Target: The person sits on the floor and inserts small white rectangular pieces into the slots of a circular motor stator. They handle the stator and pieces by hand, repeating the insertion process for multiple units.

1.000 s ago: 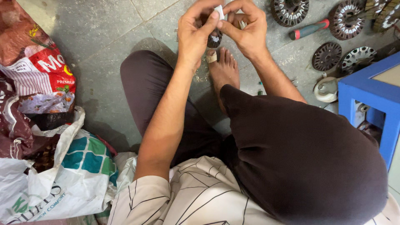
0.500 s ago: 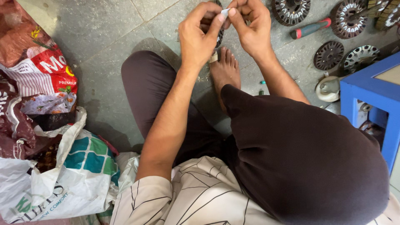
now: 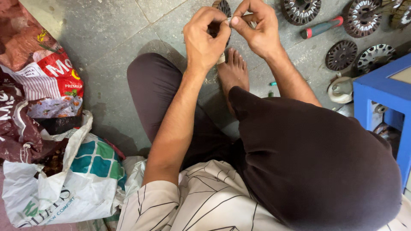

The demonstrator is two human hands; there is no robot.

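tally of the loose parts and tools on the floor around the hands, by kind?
Round slotted metal discs: 7, e.g., one cut off at the corner, one partly hidden behind the left hand and right hand
Screwdriver with red and teal handle: 1
White tape roll: 1
Total: 9

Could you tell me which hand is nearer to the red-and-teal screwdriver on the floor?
Right. The right hand is just left of the screwdriver; the left hand sits farther off, beyond the right.
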